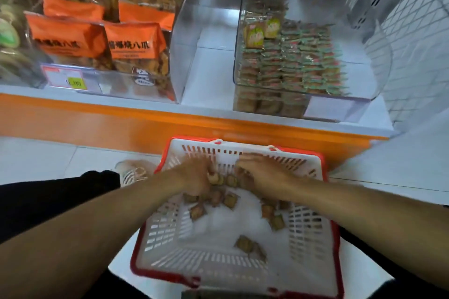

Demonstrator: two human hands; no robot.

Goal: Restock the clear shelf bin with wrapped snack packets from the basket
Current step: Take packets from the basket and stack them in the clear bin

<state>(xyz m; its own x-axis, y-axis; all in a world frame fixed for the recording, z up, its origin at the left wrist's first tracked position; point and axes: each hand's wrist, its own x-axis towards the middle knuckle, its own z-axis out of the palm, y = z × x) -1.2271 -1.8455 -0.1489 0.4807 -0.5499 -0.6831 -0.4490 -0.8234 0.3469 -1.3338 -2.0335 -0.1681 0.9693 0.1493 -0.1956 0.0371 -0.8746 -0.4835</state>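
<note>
Both my hands are down in the basket (315,160), gathering. My left hand (194,177) has its fingers curled around a few small wrapped snack packets (220,198), and my right hand (262,175) is bunched over more of them just beside it — though motion blur keeps me from telling exactly how many either hand has. More packets lie loose on the basket floor right under my wrists, a few below my right wrist, and a small cluster (250,246) sits nearer to me, between my forearms.

The clear shelf bin (364,31) stands up on the shelf (209,80) beyond my right hand, well apart from the basket, already stacked with packets along its left and middle. Beyond my left hand are the orange snack bags (70,36).

To do this well, I judge I should sweep the scattered packets together between both palms, close firmly so none slip out — they look slick — then lift as one handful and lower it into the open right side of the bin rather than dropping from above.
</note>
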